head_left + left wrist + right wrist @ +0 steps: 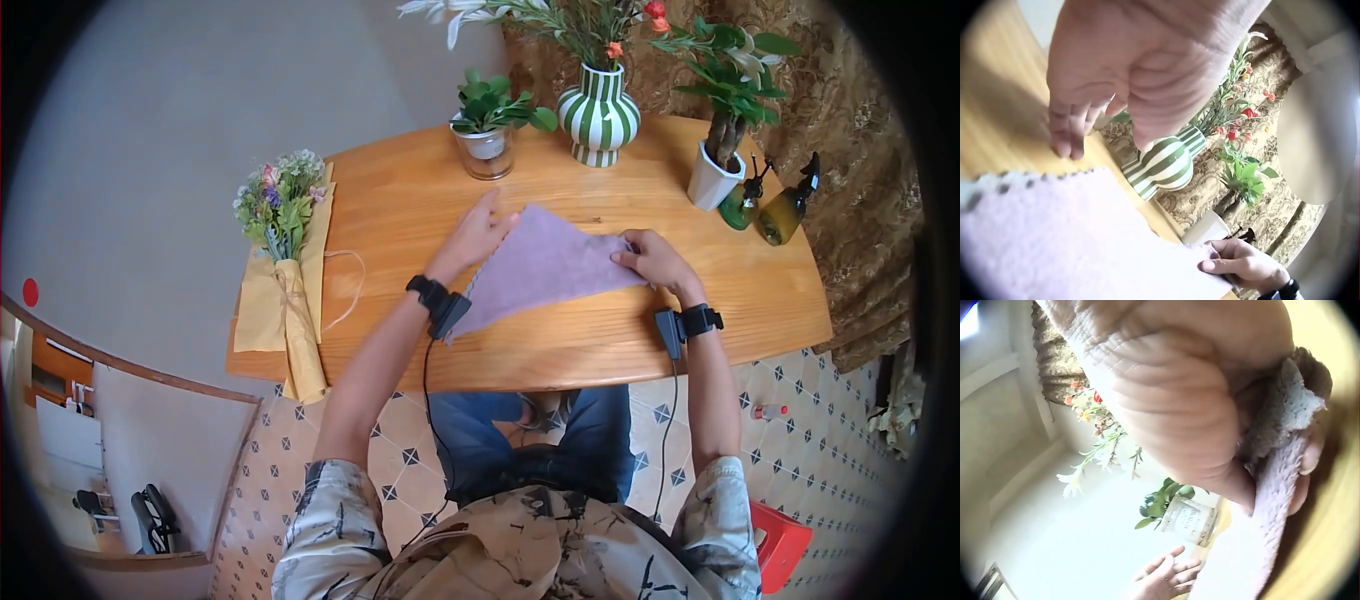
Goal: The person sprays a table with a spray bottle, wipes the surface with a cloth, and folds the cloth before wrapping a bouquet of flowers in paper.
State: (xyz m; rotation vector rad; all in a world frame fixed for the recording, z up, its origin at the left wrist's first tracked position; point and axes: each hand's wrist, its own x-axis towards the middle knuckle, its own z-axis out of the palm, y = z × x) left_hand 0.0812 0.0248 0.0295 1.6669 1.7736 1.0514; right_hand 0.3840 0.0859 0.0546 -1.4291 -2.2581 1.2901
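A purple cloth [560,262] with a scalloped edge lies folded on the wooden table. My right hand [659,262] pinches its right end between thumb and fingers. Up close, a greyish layer [1282,409] of the cloth bunches inside that grip. Along the cloth's left edge is my left hand [474,240], fingers extended and pointing away from me. In the left wrist view, the fingers [1071,134] reach down to the wood just beyond the scalloped edge, and the palm holds nothing.
A wrapped bouquet [285,230] lies at the table's left. Along the back stand a potted plant in a glass [484,150], a green-striped vase [598,115] with flowers and a white pot [714,180]. Two spray bottles [785,215] stand at the right edge.
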